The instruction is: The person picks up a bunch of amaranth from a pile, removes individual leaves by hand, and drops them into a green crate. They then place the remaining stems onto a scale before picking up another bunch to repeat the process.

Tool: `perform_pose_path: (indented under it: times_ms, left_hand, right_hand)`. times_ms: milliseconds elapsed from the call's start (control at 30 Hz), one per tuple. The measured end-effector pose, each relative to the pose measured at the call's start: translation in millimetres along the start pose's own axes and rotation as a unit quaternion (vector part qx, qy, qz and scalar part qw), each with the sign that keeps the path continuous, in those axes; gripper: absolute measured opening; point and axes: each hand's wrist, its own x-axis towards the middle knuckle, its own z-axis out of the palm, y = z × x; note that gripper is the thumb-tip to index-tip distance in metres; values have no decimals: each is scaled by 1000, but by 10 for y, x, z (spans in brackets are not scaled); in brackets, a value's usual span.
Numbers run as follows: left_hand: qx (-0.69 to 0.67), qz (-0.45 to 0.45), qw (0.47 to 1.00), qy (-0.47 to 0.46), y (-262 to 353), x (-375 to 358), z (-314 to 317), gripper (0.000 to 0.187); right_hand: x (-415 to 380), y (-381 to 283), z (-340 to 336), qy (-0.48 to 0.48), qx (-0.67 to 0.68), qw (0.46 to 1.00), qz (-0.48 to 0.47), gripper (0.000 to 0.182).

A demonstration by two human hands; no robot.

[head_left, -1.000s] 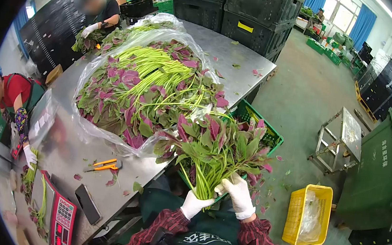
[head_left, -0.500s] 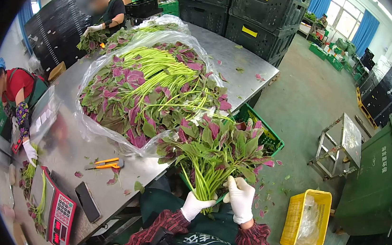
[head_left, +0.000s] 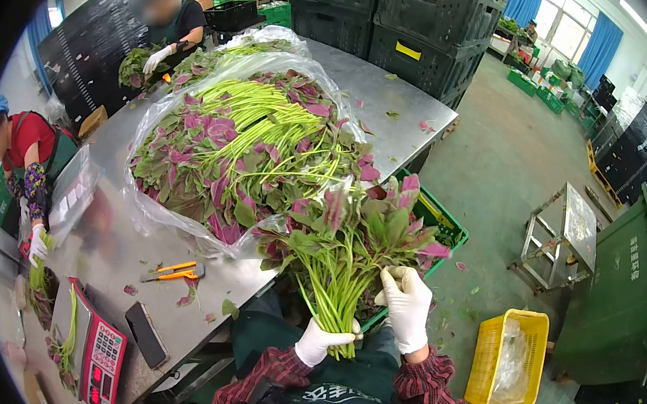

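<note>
My gloved left hand [head_left: 321,341] is closed round the lower stems of a bunch of red-and-green amaranth [head_left: 339,279], its leaves fanning up and away from me. At the bunch's right side, my gloved right hand [head_left: 406,305] has thumb and forefinger pinched together against the leaves and thin stems; what lies between them is too small to make out. Beneath the bunch is a green crate [head_left: 446,235], partly hidden by leaves. A big heap of amaranth [head_left: 259,140] lies in a clear plastic bag [head_left: 150,219] on the metal table [head_left: 240,280].
Orange-handled cutters [head_left: 174,271], a phone [head_left: 145,335] and a red scale [head_left: 103,360] lie on the table. Two co-workers handle greens at left. Black crates [head_left: 426,47] stand stacked behind. To my right are a yellow basket [head_left: 486,361], a metal stand [head_left: 579,229] and a green bin [head_left: 604,310].
My right hand has risen slightly along the bunch's right side, its fingertips now up at the leaves. The bunch's leaves have shifted. My left hand keeps its grip.
</note>
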Motion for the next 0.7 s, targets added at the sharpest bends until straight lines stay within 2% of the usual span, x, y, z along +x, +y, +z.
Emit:
perform_pose_path:
  times_ms: [100,233,300,367,400,433,500,567,633,667,700]
  left_hand:
    - [-5,-9,1000,-21,24,1,17,25]
    - [25,-12,1000,-15,3,11,3,25]
    - [34,-3,999,-7,-46,6,-20,26]
    - [83,-8,997,-7,-76,14,-53,31]
    - [74,8,997,4,-54,-5,-14,29]
    - [125,14,992,3,-21,-18,-17,25]
    - [110,29,993,-6,-55,-37,-56,25]
    - [81,35,996,-31,-129,-24,-118,27]
    - [81,43,996,-12,-229,-15,-165,29]
    - [101,27,994,-28,-177,-47,-168,31]
    - [82,49,995,19,-133,-113,-105,34]
  right_hand:
    - [-40,-86,30,11,61,998,0,15]
    - [-43,-254,0,50,34,996,-64,12]
    - [29,-257,17,57,34,998,-20,14]
    - [85,-285,-7,41,-35,998,-25,16]
    - [133,-144,-7,61,-90,992,-71,15]
    - [176,14,-24,70,-123,986,-89,14]
    - [114,-169,6,72,-61,995,-26,18]
    - [80,-253,42,70,-37,996,-36,18]
    - [102,-161,102,95,-46,993,-50,18]
    - [140,-60,128,113,-41,993,-17,19]
    - [243,225,67,94,-1,995,-28,16]
